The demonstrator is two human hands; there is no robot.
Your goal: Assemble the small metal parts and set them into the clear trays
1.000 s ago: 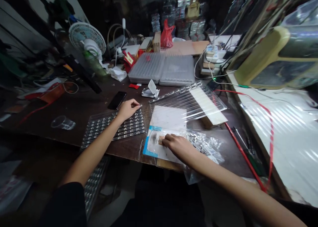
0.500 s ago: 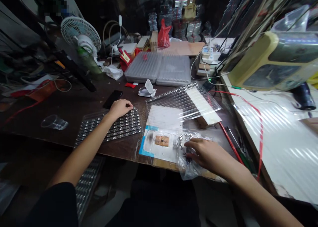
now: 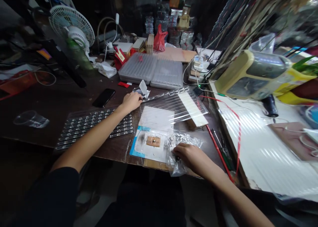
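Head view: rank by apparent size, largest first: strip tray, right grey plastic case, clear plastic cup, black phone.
1. Strip tray
2. Right grey plastic case; it sits farther from the camera, so 1 and 2 are unsure
3. Clear plastic cup
4. Black phone

Lower centre, thin clear plastic bag point(image 3: 177, 165), glossy and crinkled, shiny metal parts point(image 3: 182, 140) inside. Just above, matt white paper point(image 3: 156, 118). Ribbed clear plastic sheet point(image 3: 174, 104), glossy, smooth. Dark tabletop point(image 3: 74, 99), slight sheen, scuffed, material unclear. Upper centre, frosted plastic cases point(image 3: 150, 68), matt grey. Left of centre, black phone point(image 3: 103, 98), glossy screen. Far right, white ribbed surface point(image 3: 263, 160), shiny, looks like plastic.
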